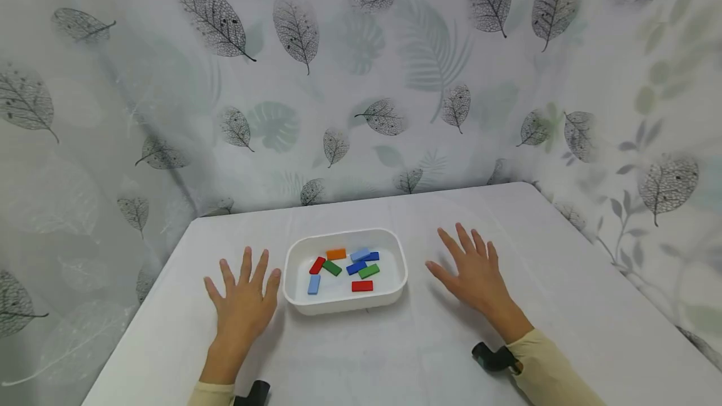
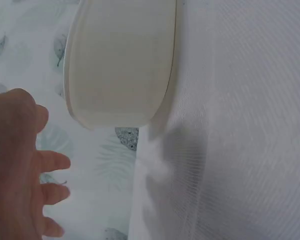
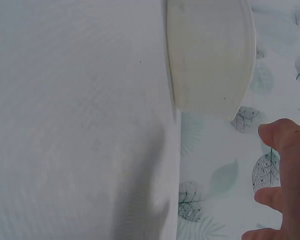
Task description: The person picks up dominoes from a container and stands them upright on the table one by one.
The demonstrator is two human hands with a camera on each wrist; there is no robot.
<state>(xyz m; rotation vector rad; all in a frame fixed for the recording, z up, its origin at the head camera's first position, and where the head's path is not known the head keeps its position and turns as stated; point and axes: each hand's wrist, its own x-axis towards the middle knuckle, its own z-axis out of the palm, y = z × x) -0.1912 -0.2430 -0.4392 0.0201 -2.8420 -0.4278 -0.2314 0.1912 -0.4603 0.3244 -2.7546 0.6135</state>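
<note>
Between the two hands stands a white tray holding several small flat blocks. In it lie a red block at the front, an orange block at the back, plus green, dark blue and light blue ones. My left hand is left of the tray, palm down, fingers spread and holding nothing. To the tray's right, my right hand has its fingers spread too, with nothing in it. Both wrist views show the tray's outer wall beyond the hand; its contents are hidden there.
A white cloth covers the table. Behind and beside it hangs a leaf-printed curtain. Black wrist cameras sit at the left wrist and at the right wrist, below beige sleeves.
</note>
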